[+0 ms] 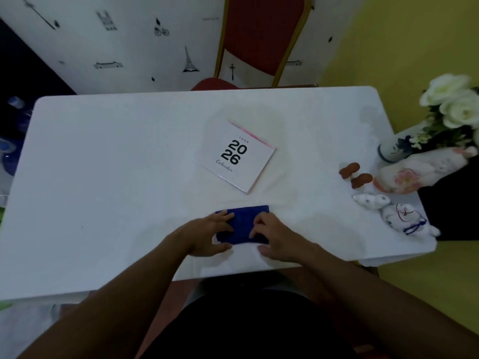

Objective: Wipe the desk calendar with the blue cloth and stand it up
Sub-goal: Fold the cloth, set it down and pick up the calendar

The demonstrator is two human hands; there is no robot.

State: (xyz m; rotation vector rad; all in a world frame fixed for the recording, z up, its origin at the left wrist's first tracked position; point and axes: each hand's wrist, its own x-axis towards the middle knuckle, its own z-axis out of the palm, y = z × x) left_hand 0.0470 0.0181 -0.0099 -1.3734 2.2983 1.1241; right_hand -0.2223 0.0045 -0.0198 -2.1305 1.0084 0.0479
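While both hands press the blue cloth [243,224], figurines [396,211] flank the flat desk calendar [237,155].

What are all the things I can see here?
table: one, white, fills the middle of the view
desk calendar: one, white with black 2026, lying flat at table centre
blue cloth: one, folded, near table edge, in front of the calendar
brown figurines: two, right side of table
small white figurines: two, with red and blue marks, right near corner
pale bottle-shaped ornament: one, cream with a pink flower, lying at right edge
vase: one, white and blue, right edge
flowers: one bunch, white, in the vase
chair: one, red with gold frame, behind the table
left hand: resting on the cloth's left part
right hand: resting on the cloth's right part
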